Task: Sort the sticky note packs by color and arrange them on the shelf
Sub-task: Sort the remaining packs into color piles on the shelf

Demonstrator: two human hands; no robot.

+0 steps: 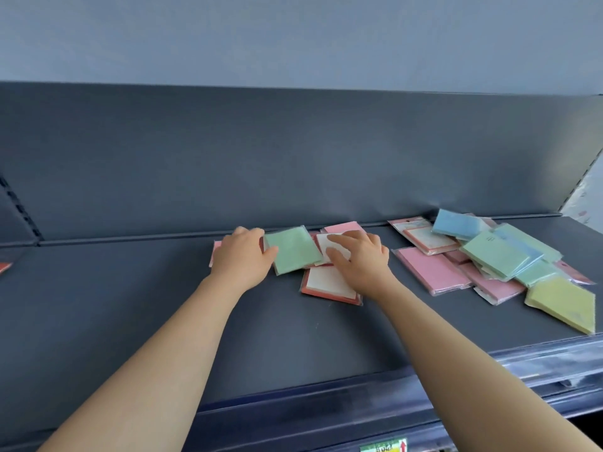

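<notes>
A green sticky note pack lies near the back of the dark shelf. My left hand grips its left edge, thumb on top. My right hand rests with curled fingers on a red-edged pack with a white front. Another red-edged pack lies just in front, partly under my right wrist. A pink pack peeks out behind my right hand, and a pink edge shows left of my left hand.
A loose heap of packs fills the shelf's right side: blue, green, pink, yellow near the front edge. The shelf's back panel rises right behind the packs. A red item shows at the far left.
</notes>
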